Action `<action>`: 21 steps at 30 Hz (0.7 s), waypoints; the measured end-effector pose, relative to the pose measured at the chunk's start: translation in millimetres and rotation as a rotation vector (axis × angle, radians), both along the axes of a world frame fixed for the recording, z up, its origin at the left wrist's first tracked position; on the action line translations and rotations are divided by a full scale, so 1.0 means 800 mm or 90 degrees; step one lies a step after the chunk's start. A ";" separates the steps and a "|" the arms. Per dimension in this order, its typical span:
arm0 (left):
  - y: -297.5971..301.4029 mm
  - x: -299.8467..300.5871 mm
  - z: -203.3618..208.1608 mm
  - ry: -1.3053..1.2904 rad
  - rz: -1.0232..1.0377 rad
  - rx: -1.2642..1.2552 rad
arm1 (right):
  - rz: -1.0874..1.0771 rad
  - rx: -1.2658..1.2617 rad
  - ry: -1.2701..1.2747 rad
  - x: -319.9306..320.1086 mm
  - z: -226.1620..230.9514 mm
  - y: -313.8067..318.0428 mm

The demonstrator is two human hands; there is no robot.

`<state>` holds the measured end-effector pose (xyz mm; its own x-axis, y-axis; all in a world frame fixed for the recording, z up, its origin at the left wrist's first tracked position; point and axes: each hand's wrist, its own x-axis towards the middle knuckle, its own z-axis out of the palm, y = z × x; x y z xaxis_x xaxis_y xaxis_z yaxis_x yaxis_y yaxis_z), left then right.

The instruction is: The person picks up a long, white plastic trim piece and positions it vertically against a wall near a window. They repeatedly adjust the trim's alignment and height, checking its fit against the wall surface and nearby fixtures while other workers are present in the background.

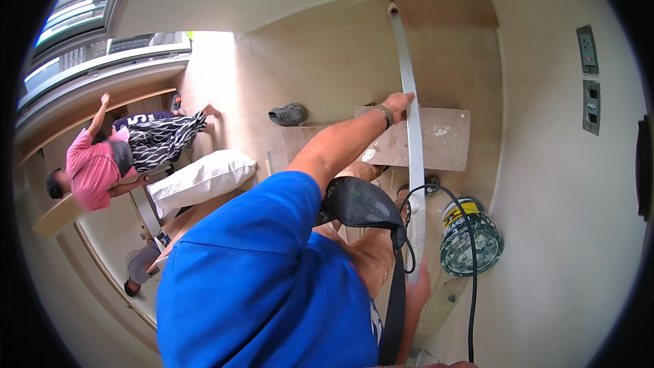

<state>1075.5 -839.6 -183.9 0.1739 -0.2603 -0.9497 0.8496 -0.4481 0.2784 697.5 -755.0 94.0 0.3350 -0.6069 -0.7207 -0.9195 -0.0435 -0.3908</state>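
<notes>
A long, flat, pale grey straightedge bar (411, 129) runs from near the far wall down toward my body. My left hand (398, 103), with a watch at the wrist, is closed on the bar's edge around its middle. At its near end my right hand (418, 285) grips the bar; the fingers are partly hidden and a little blurred. Under the bar a plaster-marked board (443, 142) lies on the floor, close to my feet. A black mesh pouch (364, 203) on a strap hangs in front of my chest, and a black cable (466, 221) loops beside the bar.
A plaster-splashed bucket (470, 249) stands by the right wall, which has electrical boxes (587, 51). A dark grey shoe (288, 114) lies on the floor. To the left are a white sack (201, 180), a person in pink (99, 167) and a person in a grey cap (141, 264).
</notes>
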 end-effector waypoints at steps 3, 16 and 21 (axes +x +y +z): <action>-0.011 -0.002 -0.009 -0.042 -0.006 0.047 | -0.068 0.024 -0.050 -0.001 -0.029 0.004; 0.000 -0.025 0.044 -0.001 -0.030 -0.034 | -0.013 0.028 -0.008 -0.039 0.016 0.012; -0.007 -0.019 -0.001 -0.044 -0.017 0.036 | -0.062 0.033 -0.058 -0.023 -0.028 0.010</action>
<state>1059.9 -845.5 -184.4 0.2327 -0.2122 -0.9491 0.8170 -0.4868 0.3091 679.0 -746.8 71.4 0.3419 -0.6023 -0.7214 -0.8791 0.0663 -0.4720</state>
